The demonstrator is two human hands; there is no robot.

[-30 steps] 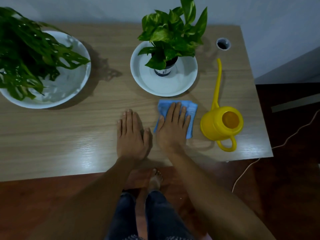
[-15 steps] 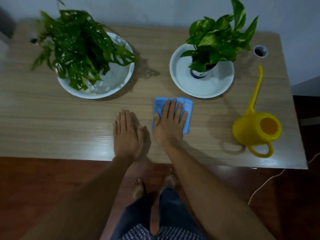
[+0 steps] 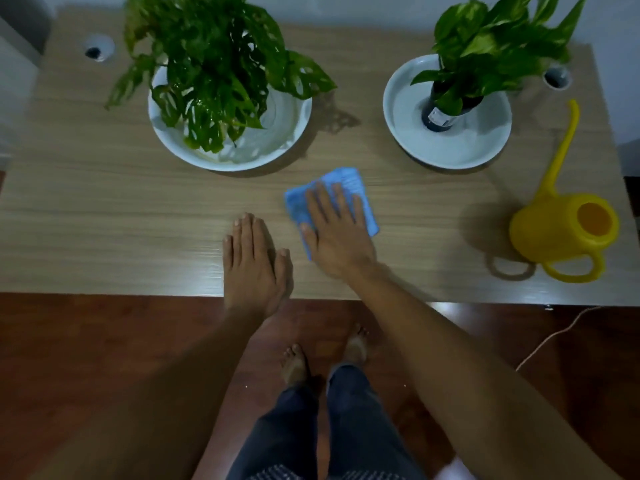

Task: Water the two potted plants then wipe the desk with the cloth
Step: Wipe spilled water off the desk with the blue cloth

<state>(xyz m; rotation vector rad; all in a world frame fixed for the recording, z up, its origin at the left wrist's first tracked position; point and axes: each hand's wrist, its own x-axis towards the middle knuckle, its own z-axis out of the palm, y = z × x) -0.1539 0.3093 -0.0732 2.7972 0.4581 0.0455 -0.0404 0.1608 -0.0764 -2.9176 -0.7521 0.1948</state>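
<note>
Head view: my right hand (image 3: 337, 233) presses flat, fingers spread, on the soft, light cloth (image 3: 349, 183) beside the left hand (image 3: 254, 261), also flat, empty; palm pressure suits it.

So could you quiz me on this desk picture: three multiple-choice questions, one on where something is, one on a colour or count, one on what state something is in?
1. Where does the watering can stand?
A. at the desk's right end
B. between the two plants
C. on the floor

2. What colour is the cloth?
A. red
B. blue
C. white

3. What is the right hand doing?
A. lifting the can
B. holding a leaf
C. lying flat on the cloth

Answers:
1. A: the yellow can sits near the right edge of the desk, beyond the right plant.
2. B: the cloth under the fingers is light blue.
3. C: the palm presses the cloth to the desk, while the left hand rests bare on the wood beside it.
</note>
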